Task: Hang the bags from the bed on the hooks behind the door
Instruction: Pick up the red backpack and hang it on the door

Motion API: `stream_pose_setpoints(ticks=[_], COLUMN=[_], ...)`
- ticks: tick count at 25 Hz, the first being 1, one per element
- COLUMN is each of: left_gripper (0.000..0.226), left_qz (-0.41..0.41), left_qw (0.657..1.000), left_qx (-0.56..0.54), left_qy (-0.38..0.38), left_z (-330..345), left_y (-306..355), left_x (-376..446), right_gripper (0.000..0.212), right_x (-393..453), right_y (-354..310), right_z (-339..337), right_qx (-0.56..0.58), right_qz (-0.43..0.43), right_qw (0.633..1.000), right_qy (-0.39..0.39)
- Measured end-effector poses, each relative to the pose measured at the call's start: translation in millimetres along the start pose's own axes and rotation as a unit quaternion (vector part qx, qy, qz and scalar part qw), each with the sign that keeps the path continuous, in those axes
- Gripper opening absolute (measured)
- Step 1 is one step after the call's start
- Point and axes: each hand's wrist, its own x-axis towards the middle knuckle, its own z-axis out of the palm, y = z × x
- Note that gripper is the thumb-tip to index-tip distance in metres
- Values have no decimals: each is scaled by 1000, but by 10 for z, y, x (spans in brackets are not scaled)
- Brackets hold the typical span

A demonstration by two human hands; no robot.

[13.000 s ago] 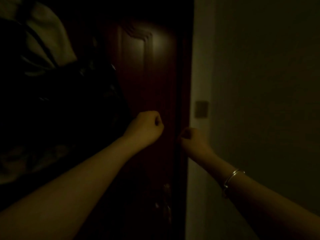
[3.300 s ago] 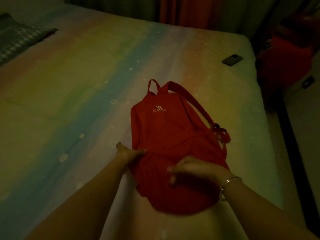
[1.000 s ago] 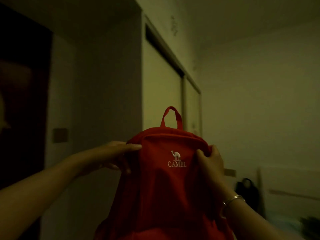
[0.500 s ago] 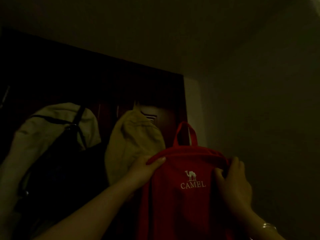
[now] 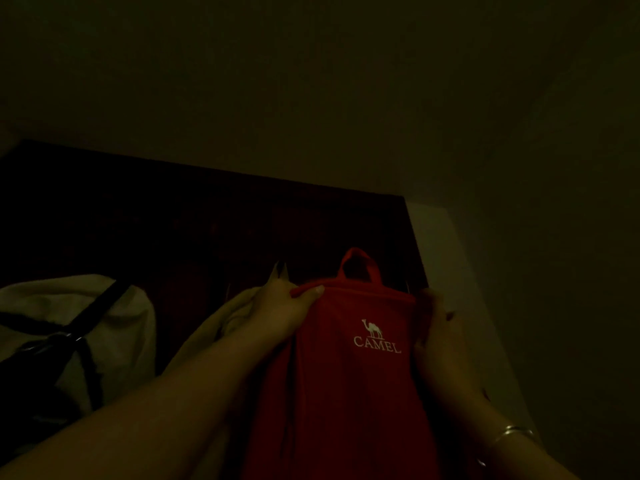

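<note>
The person holds a red CAMEL backpack (image 5: 346,375) up against the dark wooden door (image 5: 207,230), its printed front facing the camera and its top carry loop (image 5: 358,263) standing free above the hands. The left hand (image 5: 280,310) grips the backpack's upper left corner, thumb laid along the top seam and fingers wrapped behind the fabric. The right hand (image 5: 440,337) clamps the upper right edge, fingers curled around the side; a metal bangle (image 5: 509,434) sits on that wrist. Holding both top corners in this way keeps the bag square and leaves the loop unobstructed, which is probably the point: the loop is the part that must catch a hook. No hook can be made out in the gloom above the loop, so whether the loop is already over one cannot be told; the bag appears to be carried fully by the hands.

To the left, a pale bag with black straps (image 5: 79,334) hangs against the door, and a second pale cloth item (image 5: 221,323) hangs just beside the left hand, touching it or nearly so. These occupy that side of the door, which likely explains why the red backpack is raised toward the door's right edge, next to the light wall (image 5: 450,271). The next move seems to call for lifting the loop a little higher and settling it onto a free hook.
</note>
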Motion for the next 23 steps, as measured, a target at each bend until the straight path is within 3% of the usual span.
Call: stream_pose_setpoints(ticks=[5,9,12,15,18,23], left_gripper=[43,52,59,63,52,41], left_qz=[-31,-39,-19,-62,-100,-15], left_qw=[996,990,991,992,990,997], left_qx=[46,101,110,107,95,72], left_qy=[72,89,77,27,-2,-15], left_z=[362,488,563,546,549,456], left_y=[-144,-265,-431,-564,-603,-537], left_x=[770,1103,1074,965,814,458], right_gripper=[51,50,36,40,41,50], right_x=[813,1109,1015,865,738,486], right_y=[301,461,639,820,891,637], right_z=[469,789,1019,1112,1067,748], right_qx=[-103,-85,-68,-78,-75,-166], right_qz=[-54,-44,-49,-64,-63,-40], right_qw=[993,995,996,995,995,983], right_qy=[34,-5,-6,13,-12,-66])
